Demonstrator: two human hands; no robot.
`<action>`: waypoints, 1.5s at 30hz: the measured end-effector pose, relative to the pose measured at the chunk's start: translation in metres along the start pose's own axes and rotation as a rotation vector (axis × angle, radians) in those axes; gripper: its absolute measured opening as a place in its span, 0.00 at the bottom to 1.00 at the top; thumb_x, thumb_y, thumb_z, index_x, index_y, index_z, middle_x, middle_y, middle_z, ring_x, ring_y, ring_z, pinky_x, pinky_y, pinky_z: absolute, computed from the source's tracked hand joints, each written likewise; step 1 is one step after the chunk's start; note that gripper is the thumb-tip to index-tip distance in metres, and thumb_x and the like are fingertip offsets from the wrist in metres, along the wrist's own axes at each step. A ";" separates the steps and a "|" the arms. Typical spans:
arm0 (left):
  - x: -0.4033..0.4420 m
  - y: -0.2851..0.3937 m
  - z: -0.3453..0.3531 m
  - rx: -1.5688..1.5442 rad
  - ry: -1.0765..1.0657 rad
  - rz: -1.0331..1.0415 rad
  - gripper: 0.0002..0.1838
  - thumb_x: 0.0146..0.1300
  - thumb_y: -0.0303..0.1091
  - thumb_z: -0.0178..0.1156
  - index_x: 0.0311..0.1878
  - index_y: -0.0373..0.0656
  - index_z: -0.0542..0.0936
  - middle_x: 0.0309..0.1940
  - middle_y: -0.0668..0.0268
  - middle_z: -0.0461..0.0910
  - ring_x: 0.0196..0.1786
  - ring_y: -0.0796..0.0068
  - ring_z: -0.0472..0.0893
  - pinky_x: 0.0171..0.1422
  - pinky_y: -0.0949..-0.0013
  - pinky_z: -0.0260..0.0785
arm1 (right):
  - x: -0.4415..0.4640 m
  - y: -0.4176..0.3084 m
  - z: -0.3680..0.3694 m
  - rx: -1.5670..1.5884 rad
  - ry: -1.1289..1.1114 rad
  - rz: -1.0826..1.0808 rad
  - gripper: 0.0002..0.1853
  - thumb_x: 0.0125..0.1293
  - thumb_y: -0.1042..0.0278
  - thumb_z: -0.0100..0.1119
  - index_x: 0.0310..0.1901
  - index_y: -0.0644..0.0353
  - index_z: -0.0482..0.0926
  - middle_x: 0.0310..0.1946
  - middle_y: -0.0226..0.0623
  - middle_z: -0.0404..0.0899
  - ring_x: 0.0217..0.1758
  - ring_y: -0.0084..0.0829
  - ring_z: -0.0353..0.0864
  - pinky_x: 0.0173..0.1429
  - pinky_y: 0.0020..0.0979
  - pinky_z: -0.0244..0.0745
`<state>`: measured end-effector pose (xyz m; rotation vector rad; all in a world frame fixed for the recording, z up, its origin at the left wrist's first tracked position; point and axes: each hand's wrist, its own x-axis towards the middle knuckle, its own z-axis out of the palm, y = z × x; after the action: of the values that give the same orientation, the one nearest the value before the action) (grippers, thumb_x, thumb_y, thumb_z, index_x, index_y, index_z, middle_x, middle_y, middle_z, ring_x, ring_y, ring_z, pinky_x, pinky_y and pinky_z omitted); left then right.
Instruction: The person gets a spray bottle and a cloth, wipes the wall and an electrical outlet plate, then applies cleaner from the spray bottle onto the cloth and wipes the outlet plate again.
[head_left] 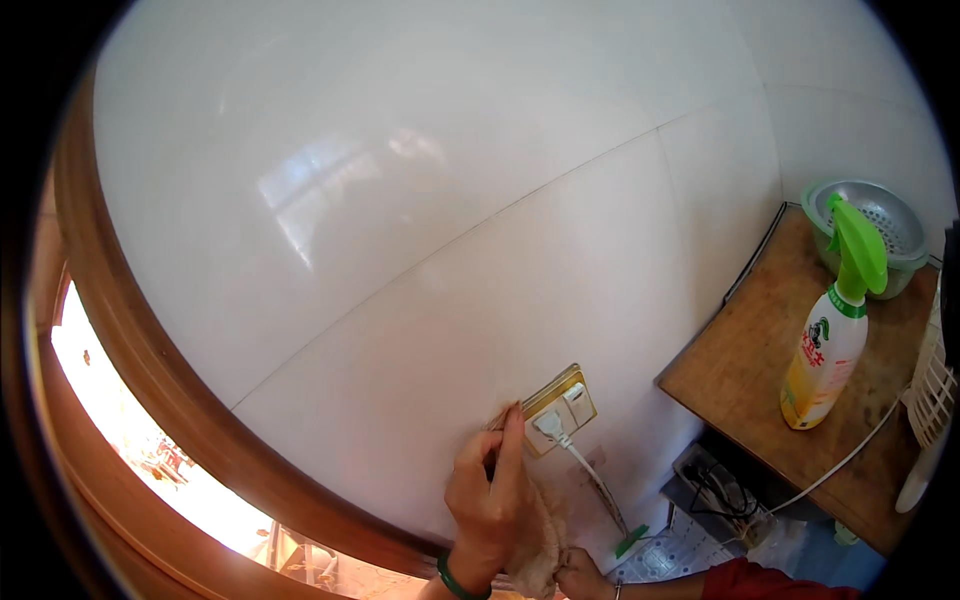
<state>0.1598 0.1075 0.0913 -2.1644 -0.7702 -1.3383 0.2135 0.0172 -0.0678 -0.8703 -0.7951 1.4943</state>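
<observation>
My left hand (pixel 488 495), with a dark green bangle at the wrist, is closed on a beige cloth (pixel 541 545). Its fingertips press a bit of the cloth at the left edge of a gold-framed wall socket plate (pixel 545 400). A white plug (pixel 551 428) sits in that plate beside a switch, and its cord runs down to the right. Lower down, my right hand (pixel 580 575) comes in from the right below a red sleeve. Its fingers are closed on the hanging lower part of the cloth.
White tiled wall (pixel 420 290) fills most of the view. On the right, a wooden table (pixel 735 365) bears a spray bottle (pixel 825 350) and a bowl with a colander (pixel 880 230). Below it stands a box of black cables (pixel 715 490). A brown wooden window frame (pixel 165 335) curves along the left.
</observation>
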 end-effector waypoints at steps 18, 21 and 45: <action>-0.081 0.010 -0.004 -0.370 -0.242 -0.306 0.20 0.57 0.17 0.60 0.53 0.40 0.83 0.38 0.58 0.74 0.38 0.63 0.78 0.39 0.69 0.72 | 0.034 0.182 -0.057 0.122 -0.234 0.145 0.11 0.60 0.84 0.46 0.38 0.65 0.79 0.30 0.31 0.79 0.32 0.25 0.78 0.34 0.27 0.73; -0.083 0.000 -0.017 -0.410 -0.149 -0.369 0.18 0.58 0.17 0.61 0.52 0.42 0.85 0.36 0.61 0.74 0.37 0.67 0.77 0.38 0.70 0.71 | 0.006 0.105 -0.035 -0.054 -0.147 0.106 0.08 0.62 0.78 0.51 0.38 0.65 0.81 0.29 0.31 0.81 0.33 0.25 0.79 0.35 0.28 0.74; 0.035 -0.008 -0.019 -0.067 -0.079 0.080 0.14 0.53 0.19 0.69 0.44 0.43 0.86 0.37 0.64 0.77 0.34 0.69 0.80 0.34 0.70 0.75 | 0.013 0.048 -0.021 0.033 -0.162 -0.126 0.05 0.57 0.82 0.48 0.27 0.65 0.74 0.21 0.34 0.74 0.24 0.27 0.73 0.27 0.29 0.69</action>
<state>0.1549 0.1088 0.1318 -2.2873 -0.6702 -1.2617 0.2072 0.0254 -0.1208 -0.6688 -0.9245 1.4750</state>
